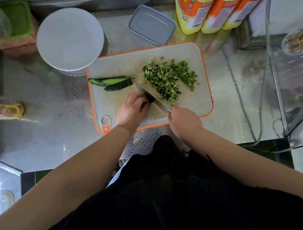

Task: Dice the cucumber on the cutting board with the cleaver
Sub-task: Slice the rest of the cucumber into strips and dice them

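On the cutting board (197,63) at the counter's (53,133) middle, the left hand (131,111) curled its fingers over cucumber strips (147,101), the right hand (181,121) gripped the cleaver (152,94), beside diced cucumber (168,77); uncut pieces (113,83) lay toward the board's left edge.

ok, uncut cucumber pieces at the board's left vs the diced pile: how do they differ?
The uncut cucumber pieces are long wedge-shaped strips; the diced pile is many small cubes. The strips lie left of the cleaver; the pile lies on its far right side. The strips number only a few, overlapping; the dice spread in a loose heap. Both are dark-skinned green and rest on the cutting board.
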